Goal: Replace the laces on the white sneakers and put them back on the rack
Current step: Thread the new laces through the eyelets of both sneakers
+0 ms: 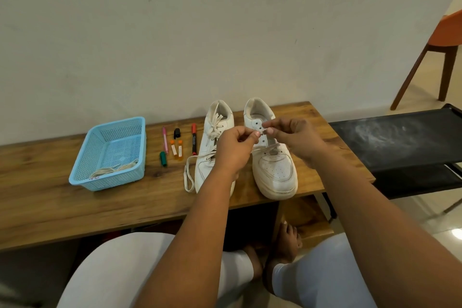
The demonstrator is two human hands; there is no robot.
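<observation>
Two white leather sneakers sit side by side on the brown wooden desk (75, 207). Both hands hover close together over the right sneaker (271, 157). The left hand (235, 147) and the right hand (295, 140) each pinch its white lace (271, 149) ends. The left sneaker (215, 137) lies under the left arm.

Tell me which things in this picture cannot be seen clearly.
- Head view: the left hand and forearm cover the toe of the left white leather sneaker.
- The beige laces in the light blue plastic basket are half hidden by its mesh wall.
- The orange chair is cut off by the right edge.
- Marker labels: too small to read.
</observation>
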